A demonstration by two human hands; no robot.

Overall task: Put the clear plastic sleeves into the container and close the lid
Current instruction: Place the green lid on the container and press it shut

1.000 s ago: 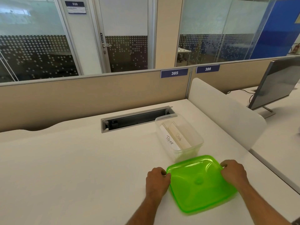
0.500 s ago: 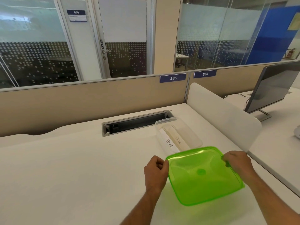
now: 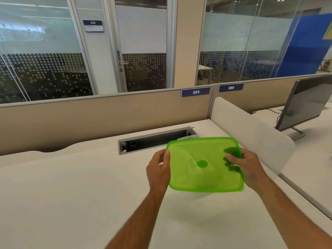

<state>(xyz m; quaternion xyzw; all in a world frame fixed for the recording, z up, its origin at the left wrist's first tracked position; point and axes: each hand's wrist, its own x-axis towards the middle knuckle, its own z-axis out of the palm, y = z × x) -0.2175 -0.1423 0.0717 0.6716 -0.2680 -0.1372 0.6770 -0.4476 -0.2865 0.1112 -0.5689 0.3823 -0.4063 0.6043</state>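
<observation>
We grip the green lid point(image 3: 204, 164) by 2 opposite edges so it stays level over the container point(image 3: 188, 137), of which only a far rim sliver shows. Left hand point(image 3: 159, 170) pinches the left edge, thumb on top. The sleeves point(image 3: 193, 163) show through beneath. Right hand point(image 3: 247, 166) clamps the right edge, fingers under.

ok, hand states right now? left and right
Left hand: gripping the left edge of the green lid.
Right hand: gripping the lid's right edge, thumb on top.
</observation>
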